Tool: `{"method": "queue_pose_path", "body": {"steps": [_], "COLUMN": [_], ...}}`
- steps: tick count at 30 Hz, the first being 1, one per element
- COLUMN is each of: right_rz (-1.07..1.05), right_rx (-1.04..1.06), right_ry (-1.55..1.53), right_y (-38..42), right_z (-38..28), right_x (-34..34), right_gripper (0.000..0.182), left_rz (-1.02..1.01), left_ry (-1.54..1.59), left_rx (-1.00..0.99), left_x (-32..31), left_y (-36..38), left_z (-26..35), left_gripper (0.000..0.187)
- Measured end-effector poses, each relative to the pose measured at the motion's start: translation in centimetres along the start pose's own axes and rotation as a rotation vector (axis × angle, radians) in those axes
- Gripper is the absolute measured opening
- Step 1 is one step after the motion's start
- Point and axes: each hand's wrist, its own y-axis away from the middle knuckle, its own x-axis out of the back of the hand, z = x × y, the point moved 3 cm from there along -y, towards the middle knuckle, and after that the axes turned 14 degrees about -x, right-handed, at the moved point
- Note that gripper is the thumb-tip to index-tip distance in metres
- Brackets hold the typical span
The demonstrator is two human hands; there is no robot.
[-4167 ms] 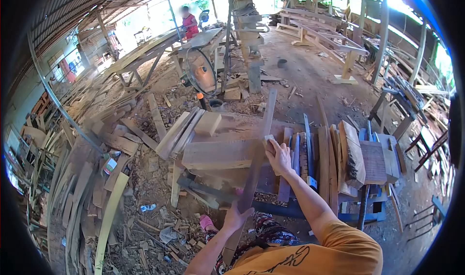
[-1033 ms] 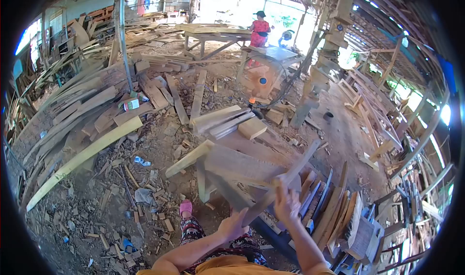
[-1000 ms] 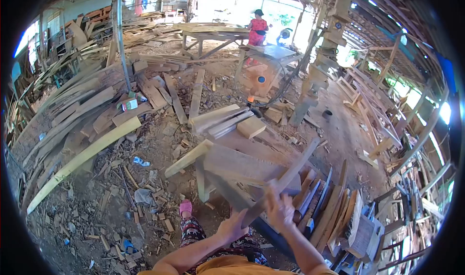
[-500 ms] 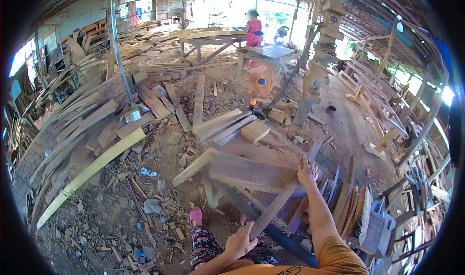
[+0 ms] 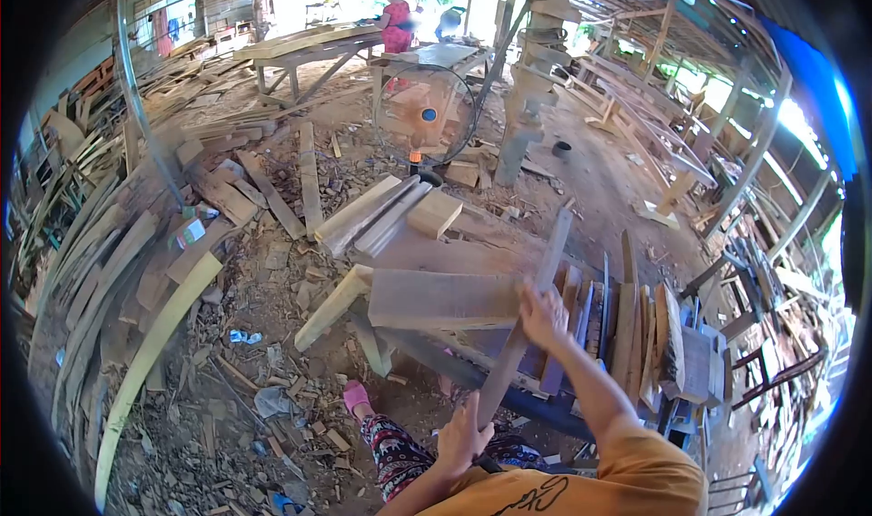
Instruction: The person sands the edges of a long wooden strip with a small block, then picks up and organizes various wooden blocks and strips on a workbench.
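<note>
A long narrow wooden strip (image 5: 502,377) slants from near my body up to the right, across the end of a thick board (image 5: 440,299). My left hand (image 5: 461,436) is closed round its lower end, close to my legs. Farther up, my right hand (image 5: 543,314) grips the same strip beside the board's right end. The thick board lies flat on a low wooden stand (image 5: 372,343). Right of my right hand, several planks (image 5: 627,334) stand packed side by side.
A fan (image 5: 429,114) stands ahead, with wood blocks (image 5: 434,213) on the ground before it. A person in red (image 5: 396,24) is at a far bench (image 5: 309,44). A long pale plank (image 5: 154,362) lies at left among scraps. A post (image 5: 522,98) rises behind.
The view has turned right, so the surroundings sit farther left. The strip now stands at a steeper angle, still in both hands.
</note>
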Motion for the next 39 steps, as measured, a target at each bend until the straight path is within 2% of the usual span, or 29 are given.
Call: {"method": "queue_pose_path", "body": {"steps": [2,3,5,9,12,21,24,27,29,30,32,33,34,36,38,39], "right_rz": [-0.071,-0.070,-0.115,-0.139,-0.106,-0.066,-0.039,-0.083,-0.057,-0.100,-0.167,-0.190,-0.118,-0.201,-0.209,-0.155], "right_rx": [-0.162,-0.156,-0.275,-0.328,-0.338,-0.328,-0.253,-0.183,-0.049,-0.003,0.082,0.127,0.242,0.319,0.305,0.232], "right_ry": [0.057,0.051,0.103,0.055,0.045,0.029,0.026,0.016,0.012,-0.028,-0.087,-0.110,-0.171,-0.189,-0.142,-0.136], "right_y": [-5.8,-8.1,-11.3,-11.8,-11.3,-10.9,-9.9,-5.8,-0.9,2.4,9.2,11.7,13.8,15.2,12.1,9.2], "right_z": [1.2,1.4,1.8,1.7,1.8,1.8,1.9,1.5,0.7,0.0,-1.6,-2.0,-1.8,-1.1,-0.5,0.2], "right_x": [-1.3,-1.6,-2.2,-2.1,-1.9,-2.1,-2.5,-2.1,-1.3,-0.2,3.1,4.0,3.5,3.5,4.0,3.7], "right_gripper": [0.060,0.060,0.062,0.064,0.064,0.062,0.062,0.060,0.059,0.060,0.060,0.061,0.060,0.059,0.059,0.059], "left_rz": [-0.008,-0.027,-0.045,-0.053,-0.092,0.045,0.107,0.026,0.084,0.052,0.140,0.091,0.039,0.121,0.093,0.120], "left_ry": [-0.024,-0.006,-0.002,-0.021,-0.040,-0.206,-0.212,-0.149,-0.119,-0.119,-0.083,-0.081,-0.083,-0.122,-0.146,-0.143], "left_rx": [-0.002,0.013,0.017,0.008,0.001,0.023,-0.001,0.107,0.118,0.115,0.083,0.119,0.113,0.072,0.050,0.011], "left_x": [1.1,1.5,2.1,3.0,2.8,2.1,1.5,0.7,0.0,-0.5,-0.7,-0.5,-0.8,-0.8,-0.8,-0.8], "left_y": [-0.3,-0.4,-0.8,-1.0,-0.8,2.1,2.5,2.6,2.9,3.2,3.2,3.0,3.0,2.9,2.7,2.7], "left_z": [0.5,0.6,0.4,0.2,-0.2,0.0,0.7,1.7,2.1,2.2,2.4,2.9,2.9,2.6,2.5,2.4], "left_gripper": [0.080,0.077,0.074,0.074,0.082,0.080,0.080,0.076,0.074,0.074,0.074,0.073,0.073,0.076,0.073,0.072]}}
